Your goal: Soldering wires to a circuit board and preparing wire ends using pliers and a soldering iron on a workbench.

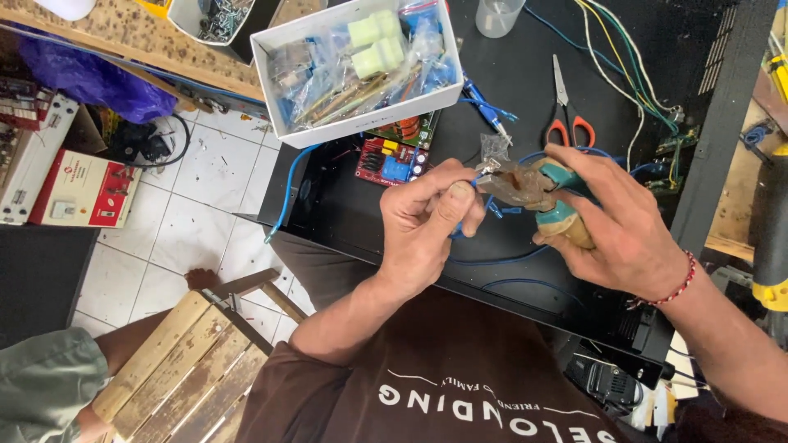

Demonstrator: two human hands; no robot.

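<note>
A pair of pliers (533, 193) with rusty jaws and teal-and-tan handles is gripped in the right hand (611, 221), whose fingers are clenched around the handles; a red beaded bracelet (677, 283) is worn on that wrist. The end of a thin blue wire (492, 261) is pinched between thumb and fingertips of the left hand (427, 221) and is held right at the plier jaws, which are closed on or just beside it; the exact contact cannot be told. Both hands are held above a black surface (509, 90) that looks like a flat metal case, over its near edge, and the blue wire is looped across it below the hands.

Behind the hands, a red circuit board (390, 160) is laid flat on the black surface, with a green board (410, 130) just beyond it. A white box (361, 66), filled with clear bags of small parts and pale green blocks, is rested partly over the boards. Orange-handled scissors (566, 115) are laid well to the right of the box, near a bundle of white, green and yellow wires (632, 74). A clear plastic cup (497, 16) is stood at the far edge. To the left, a white tiled floor (189, 205) and a slatted wooden stool (180, 369) are seen.
</note>
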